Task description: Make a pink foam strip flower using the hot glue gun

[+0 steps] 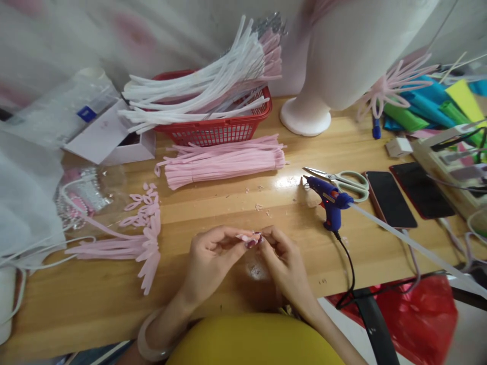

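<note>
Over the table's front part, my left hand (213,261) and my right hand (285,258) meet with thumbs and fingertips pinched together. Between them is a small pale pink piece of pipe cleaner (244,237), mostly covered by the fingers. Its exact shape cannot be made out. To the left of my hands lie small pink pipe cleaner loops (139,219) and a fanned pile of pink pipe cleaner pieces (114,248). A thick bundle of pink pipe cleaners (224,166) rests beyond my hands. On the right stands a blue glue gun (330,197) with a long glue stick.
Scissors (353,185) lie behind the glue gun, beside two phones (391,200). A red basket (216,132) holds white pipe cleaners (198,88). Farther back are a white stand (306,116), an open box (99,126) and a power strip (449,167). The glue gun's cord crosses the front edge.
</note>
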Motion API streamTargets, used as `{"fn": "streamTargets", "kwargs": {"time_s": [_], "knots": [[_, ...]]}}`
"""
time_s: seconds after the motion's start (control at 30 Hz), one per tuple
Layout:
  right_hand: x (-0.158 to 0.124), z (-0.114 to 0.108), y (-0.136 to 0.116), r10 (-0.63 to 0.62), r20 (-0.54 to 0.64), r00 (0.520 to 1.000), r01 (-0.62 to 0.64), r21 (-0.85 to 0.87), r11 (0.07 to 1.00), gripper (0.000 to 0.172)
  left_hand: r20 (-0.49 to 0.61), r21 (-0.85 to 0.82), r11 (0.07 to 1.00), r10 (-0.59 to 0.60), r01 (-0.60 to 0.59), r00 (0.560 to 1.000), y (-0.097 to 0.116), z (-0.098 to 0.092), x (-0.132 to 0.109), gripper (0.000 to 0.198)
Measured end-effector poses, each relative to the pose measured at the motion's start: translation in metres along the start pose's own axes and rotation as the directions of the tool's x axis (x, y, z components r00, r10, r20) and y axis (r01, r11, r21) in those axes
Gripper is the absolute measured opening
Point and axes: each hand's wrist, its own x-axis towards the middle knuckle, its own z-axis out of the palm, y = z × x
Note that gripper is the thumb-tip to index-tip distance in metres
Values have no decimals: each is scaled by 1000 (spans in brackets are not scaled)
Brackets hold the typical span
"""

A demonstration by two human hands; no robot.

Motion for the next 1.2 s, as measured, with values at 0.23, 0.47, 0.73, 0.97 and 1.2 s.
{"fn": "streamTargets", "kwargs": {"time_s": [0.23,0.47,0.73,0.97,1.2], "knots": [[1,-5,-1,-78,10,997,79,-194,978,16,36,279,932,233,-233,972,-7,-13,-4,20],[8,-14,7,-108,-113,988,61,-356,932,18,-1,472,785,455,-401,890,-7,-17,-10,39],[21,-37,5,-538,29,842,429,-641,637,31,-85,620,700,508,-354,857,9,-19,-2,33],[22,-27,-4,-607,137,783,559,-582,590,31,97,271,953,-169,137,981,9,-6,7,12],[16,-12,-14,-544,27,839,486,-488,725,21,153,33,966,-260,258,954,2,-2,11,10]]}}
